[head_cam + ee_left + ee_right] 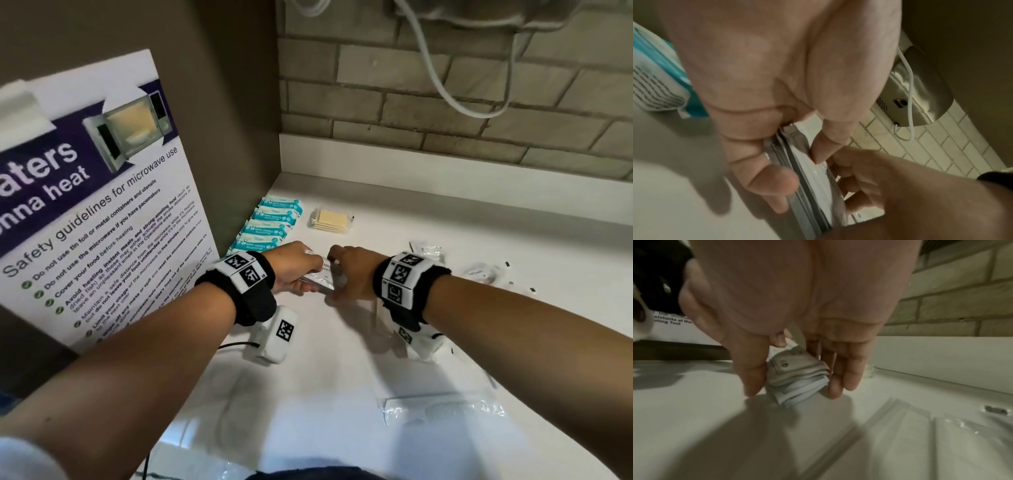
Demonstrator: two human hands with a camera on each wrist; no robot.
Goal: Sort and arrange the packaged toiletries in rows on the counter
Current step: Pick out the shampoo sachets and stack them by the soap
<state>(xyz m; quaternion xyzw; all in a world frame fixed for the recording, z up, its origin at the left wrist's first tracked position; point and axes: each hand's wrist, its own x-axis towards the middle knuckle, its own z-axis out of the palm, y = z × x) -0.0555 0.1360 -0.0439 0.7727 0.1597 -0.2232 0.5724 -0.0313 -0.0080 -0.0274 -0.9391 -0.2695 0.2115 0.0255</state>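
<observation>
White bench [428, 219] in a brick-wall corner; wipes [270, 222] already sit in a row by the left wall, soap [330, 219] beside them. Left hand [294, 269] and right hand [352, 274] both curl round 1 stack of flat sachets [322, 277], held just above the bench. Best next: square the edges between both grips, set the stack down beside the wipes row, then deal sachets out evenly. Loose packets [445, 407] remain unsorted.

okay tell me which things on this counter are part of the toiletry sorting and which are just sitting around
Part of the job:
- sachet stack, gripped by left hand and right hand
- wipe packs in a row
- yellow packet
- clear-wrapped packets
- wrapped comb

Just there:
- microwave poster
- white cable
</observation>
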